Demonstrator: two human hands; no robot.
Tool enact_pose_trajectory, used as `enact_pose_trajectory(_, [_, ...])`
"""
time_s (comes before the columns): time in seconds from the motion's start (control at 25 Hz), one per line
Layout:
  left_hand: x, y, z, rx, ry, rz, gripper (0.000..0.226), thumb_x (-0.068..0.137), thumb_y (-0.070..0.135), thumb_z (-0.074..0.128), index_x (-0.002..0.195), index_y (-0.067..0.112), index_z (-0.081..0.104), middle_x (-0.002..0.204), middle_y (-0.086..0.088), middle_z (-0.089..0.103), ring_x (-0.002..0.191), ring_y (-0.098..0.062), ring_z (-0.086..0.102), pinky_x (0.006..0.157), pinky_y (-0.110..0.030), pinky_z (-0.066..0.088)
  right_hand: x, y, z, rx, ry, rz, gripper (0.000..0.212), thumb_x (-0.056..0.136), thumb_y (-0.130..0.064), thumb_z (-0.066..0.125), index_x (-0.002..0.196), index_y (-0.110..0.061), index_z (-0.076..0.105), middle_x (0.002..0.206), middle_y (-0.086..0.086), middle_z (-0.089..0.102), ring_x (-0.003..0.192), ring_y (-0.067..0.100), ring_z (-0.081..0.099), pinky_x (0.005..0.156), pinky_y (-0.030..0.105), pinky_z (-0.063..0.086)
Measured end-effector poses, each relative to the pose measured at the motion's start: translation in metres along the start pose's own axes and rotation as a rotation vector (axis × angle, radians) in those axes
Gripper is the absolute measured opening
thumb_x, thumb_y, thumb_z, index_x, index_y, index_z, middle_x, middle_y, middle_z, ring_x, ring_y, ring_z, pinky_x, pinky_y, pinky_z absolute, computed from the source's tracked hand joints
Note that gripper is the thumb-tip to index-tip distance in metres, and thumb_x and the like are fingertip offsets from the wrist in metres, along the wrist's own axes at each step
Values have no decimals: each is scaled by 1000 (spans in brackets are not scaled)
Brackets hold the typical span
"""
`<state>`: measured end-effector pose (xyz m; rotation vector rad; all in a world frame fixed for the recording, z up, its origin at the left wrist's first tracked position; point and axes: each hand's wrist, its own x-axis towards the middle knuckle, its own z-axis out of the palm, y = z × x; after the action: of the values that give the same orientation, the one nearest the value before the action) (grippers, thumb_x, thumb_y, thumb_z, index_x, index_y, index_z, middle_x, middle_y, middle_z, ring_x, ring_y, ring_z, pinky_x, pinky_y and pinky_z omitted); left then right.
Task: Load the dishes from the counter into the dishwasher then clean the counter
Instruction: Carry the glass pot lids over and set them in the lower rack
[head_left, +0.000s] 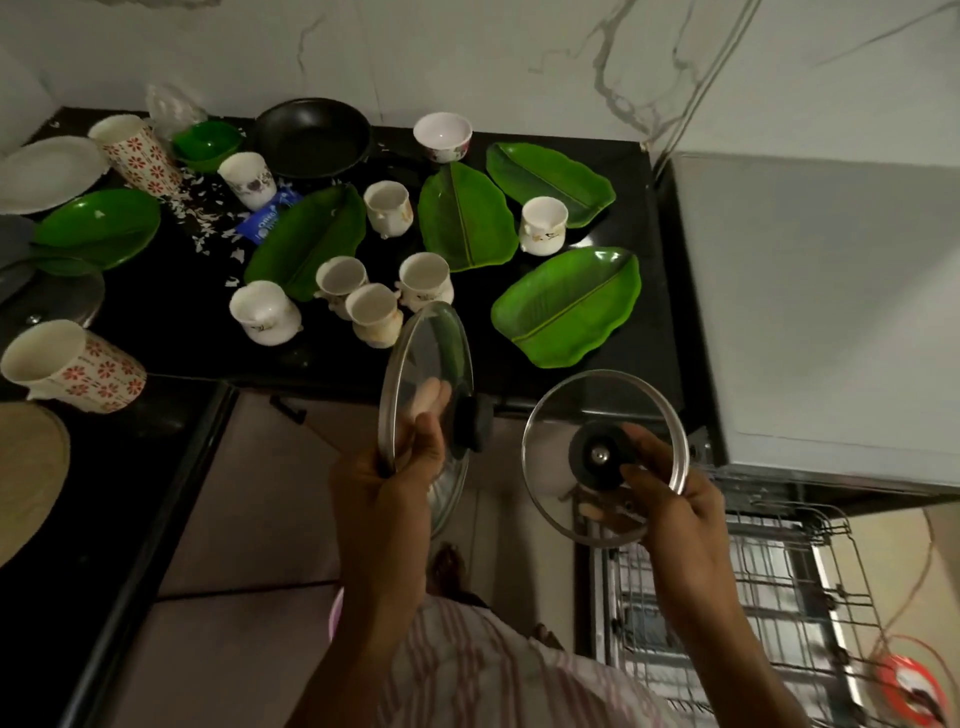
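Fingers pinch two glass lids in front of the counter (156, 322).
Left hand (387, 467) grips the tilted lid (426, 374) by its steel rim; right hand (670, 483) holds the round lid (602, 457) above the dishwasher rack (753, 582).

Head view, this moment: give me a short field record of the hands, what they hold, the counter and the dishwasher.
left hand: grips the rim of a glass lid, held on edge
right hand: holds a second glass lid, near its knob
counter: cups, leaf-shaped green plates, black pan, white scraps
dishwasher rack: pulled out, below the right hand
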<state>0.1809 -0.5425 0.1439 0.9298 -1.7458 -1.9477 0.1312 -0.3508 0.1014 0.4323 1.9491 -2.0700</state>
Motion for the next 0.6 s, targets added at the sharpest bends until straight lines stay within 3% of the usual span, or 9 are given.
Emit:
enact_pose_trajectory(0.12, [-52, -12, 15, 30, 28, -47, 25, 76, 49, 67, 66, 26, 68, 76, -13, 60, 73, -25, 52, 68, -40, 41, -21, 9, -43, -28, -29, 10, 30, 98, -5, 48, 118, -19, 66, 111, 2, 72, 97, 24, 71, 70, 39, 61])
enact_pose_trajectory(0.2, [-87, -20, 23, 69, 32, -67, 31, 75, 47, 68, 70, 16, 67, 72, -32, 58, 70, -29, 53, 67, -42, 41, -35, 15, -70, -35, -32, 28, 31, 98, -4, 47, 118, -19, 66, 111, 1, 72, 97, 23, 71, 72, 44, 61])
enact_pose_trajectory(0.28, [-111, -27, 26, 101, 40, -86, 42, 74, 47, 68, 75, 4, 66, 76, -39, 56, 66, -30, 53, 64, -40, 41, -47, 21, -89, -30, -14, 53, 32, 98, -2, 46, 113, -20, 68, 105, 1, 73, 94, 25, 71, 72, 43, 61])
enact_pose_trajectory(0.4, [-141, -38, 29, 151, 22, -117, 46, 75, 47, 60, 76, 1, 67, 65, -30, 54, 61, -30, 50, 58, -41, 42, -65, 29, -113, -36, -1, 54, 34, 97, 0, 46, 115, -20, 67, 103, 4, 74, 92, 29, 71, 70, 44, 61])
enact_pose_trajectory(0.48, [-154, -47, 27, 162, -1, -143, 29, 86, 37, 62, 74, 12, 71, 59, -14, 58, 63, -30, 54, 57, -48, 51, -78, 34, -125, -33, 21, 61, 34, 97, -1, 46, 113, -22, 67, 103, 2, 74, 91, 24, 72, 65, 38, 61])
enact_pose_trajectory(0.56, [-163, -53, 24, 178, -32, -136, 18, 90, 28, 62, 85, 17, 75, 66, -2, 67, 68, -16, 64, 62, -29, 57, -91, 41, -135, -29, 47, 67, 34, 97, 0, 46, 113, -21, 67, 105, 3, 74, 93, 24, 72, 61, 31, 59])
enact_pose_trajectory(0.6, [-167, -54, 22, 173, -38, -133, 20, 88, 29, 62, 89, 15, 75, 69, -8, 69, 66, -9, 63, 57, -19, 53, -97, 44, -139, -37, 56, 68, 34, 97, 0, 46, 115, -18, 67, 106, 5, 73, 94, 24, 72, 61, 30, 59])
